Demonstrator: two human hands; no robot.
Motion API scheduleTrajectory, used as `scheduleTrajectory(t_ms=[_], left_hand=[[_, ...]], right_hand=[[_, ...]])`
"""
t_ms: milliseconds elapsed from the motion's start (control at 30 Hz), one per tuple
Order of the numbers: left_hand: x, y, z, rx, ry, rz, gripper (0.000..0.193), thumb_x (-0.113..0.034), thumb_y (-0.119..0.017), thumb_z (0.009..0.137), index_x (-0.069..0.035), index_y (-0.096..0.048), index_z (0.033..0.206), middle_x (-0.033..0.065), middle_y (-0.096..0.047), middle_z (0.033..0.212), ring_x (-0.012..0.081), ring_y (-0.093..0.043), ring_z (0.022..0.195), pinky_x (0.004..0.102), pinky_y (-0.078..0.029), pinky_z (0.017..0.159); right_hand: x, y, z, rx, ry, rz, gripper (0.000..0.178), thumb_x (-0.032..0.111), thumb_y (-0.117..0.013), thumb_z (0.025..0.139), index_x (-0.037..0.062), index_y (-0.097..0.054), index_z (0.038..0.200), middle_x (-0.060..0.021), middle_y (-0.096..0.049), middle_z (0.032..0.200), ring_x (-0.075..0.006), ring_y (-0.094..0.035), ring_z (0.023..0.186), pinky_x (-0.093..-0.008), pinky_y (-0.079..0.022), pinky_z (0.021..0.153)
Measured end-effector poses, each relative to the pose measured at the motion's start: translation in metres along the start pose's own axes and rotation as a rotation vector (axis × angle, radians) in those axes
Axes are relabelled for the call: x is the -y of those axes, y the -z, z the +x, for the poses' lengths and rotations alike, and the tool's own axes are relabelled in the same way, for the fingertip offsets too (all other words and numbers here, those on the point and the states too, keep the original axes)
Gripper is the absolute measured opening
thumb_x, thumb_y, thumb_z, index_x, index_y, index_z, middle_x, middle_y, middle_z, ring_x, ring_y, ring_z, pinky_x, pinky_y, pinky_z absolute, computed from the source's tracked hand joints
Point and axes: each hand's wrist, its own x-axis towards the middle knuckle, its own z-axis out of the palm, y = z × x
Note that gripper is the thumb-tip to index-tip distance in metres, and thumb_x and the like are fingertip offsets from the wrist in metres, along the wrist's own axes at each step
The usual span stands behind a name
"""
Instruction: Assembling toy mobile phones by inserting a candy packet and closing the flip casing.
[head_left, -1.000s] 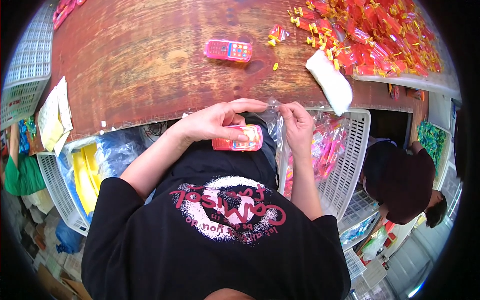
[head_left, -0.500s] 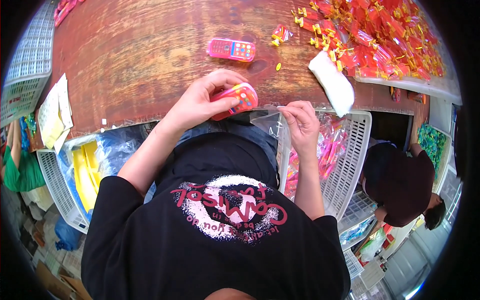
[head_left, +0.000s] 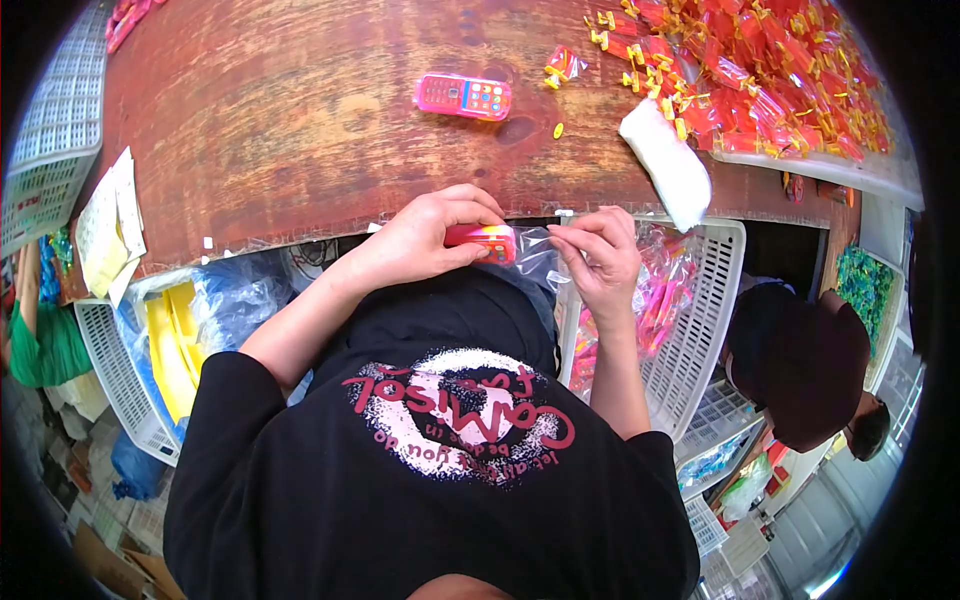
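The left hand (head_left: 435,235) grips a pink toy phone (head_left: 496,246). At its three o'clock, the right hand (head_left: 602,255) pinches a clear bag (head_left: 537,257). Another phone (head_left: 463,97) lies on the table (head_left: 260,140) at twelve o'clock.

Beyond my left hand (head_left: 425,238), I had a toy phone (head_left: 463,97) on the table (head_left: 250,130). Right of its grip stood a crate (head_left: 708,320), with heaped packets (head_left: 745,75) farther beyond.
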Motion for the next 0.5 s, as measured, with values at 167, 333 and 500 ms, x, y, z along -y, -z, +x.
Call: scheduleTrajectory(t_ms=[167, 333, 500], left_hand=[[0.011, -0.004, 0.001, 0.078, 0.045, -0.177, 0.03, -0.011, -0.069, 0.083, 0.001, -0.065, 0.11, 0.0127, -0.061, 0.115, 0.0252, -0.059, 0.11, 0.0364, -0.045, 0.097], [0.016, -0.012, 0.005, 0.097, 0.025, -0.159, 0.033, -0.012, -0.069, 0.083, 0.001, -0.063, 0.114, 0.0127, -0.061, 0.116, 0.0241, -0.057, 0.113, 0.0369, -0.042, 0.1], [0.011, -0.011, 0.004, 0.004, 0.108, -0.416, 0.032, -0.013, -0.067, 0.087, -0.001, -0.062, 0.116, 0.0083, -0.061, 0.117, 0.0176, -0.056, 0.112, 0.0327, -0.043, 0.098]], right_hand=[[0.006, 0.006, 0.009, 0.078, 0.116, 0.01, 0.018, 0.011, -0.08, 0.067, 0.0108, -0.074, 0.084, -0.0001, -0.059, 0.076, -0.0192, -0.055, 0.076, -0.0383, -0.042, 0.081], [0.005, 0.005, 0.009, -0.035, 0.084, 0.022, 0.018, 0.008, -0.079, 0.069, 0.0094, -0.074, 0.086, -0.0002, -0.058, 0.076, -0.0195, -0.054, 0.075, -0.0365, -0.042, 0.076], [0.002, 0.008, 0.006, -0.07, -0.099, 0.125, 0.015, 0.003, -0.077, 0.07, 0.0067, -0.073, 0.085, -0.0041, -0.059, 0.077, -0.0211, -0.056, 0.077, -0.034, -0.045, 0.071]])
